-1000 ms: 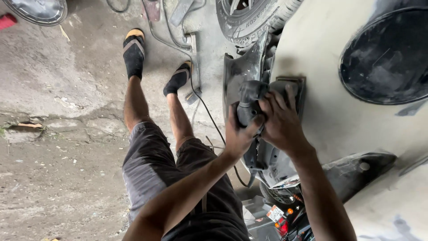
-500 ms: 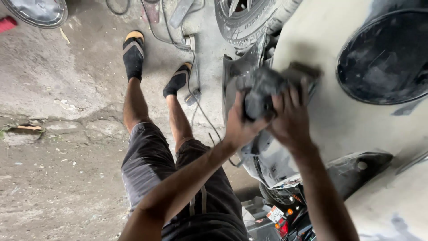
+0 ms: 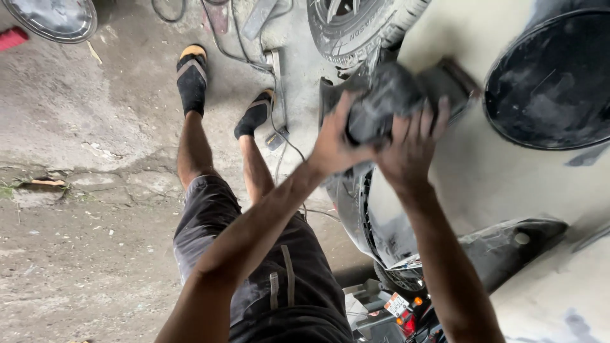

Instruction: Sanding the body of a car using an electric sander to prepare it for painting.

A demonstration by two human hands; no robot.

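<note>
Floor: rough grey concrete floor (image 3: 76,254) fills the left half of the frame, cracked and strewn with small debris.
Car body: a pale, primed car panel (image 3: 495,171) fills the right side, with one dark round opening (image 3: 546,82) at upper right.
Tyre: one tyre (image 3: 356,25) at top centre.
Cables: thin cables (image 3: 254,57) run over the floor at top centre, beside the feet.
Dish: one shiny round metal piece (image 3: 54,18) in the upper left corner; whether anything lies in it cannot be told.
Sander: one dark power sander (image 3: 387,101), blurred, pressed to the panel's left edge at upper centre.
Left hand: the left hand (image 3: 333,143) has its grip clenched around the sander's rear body.
Right hand: the right hand (image 3: 410,149) grasps the sander from below, fingers spread over its front.
Legs: two bare legs in dark shorts (image 3: 279,286); two black sandals (image 3: 190,73) on the floor.
</note>
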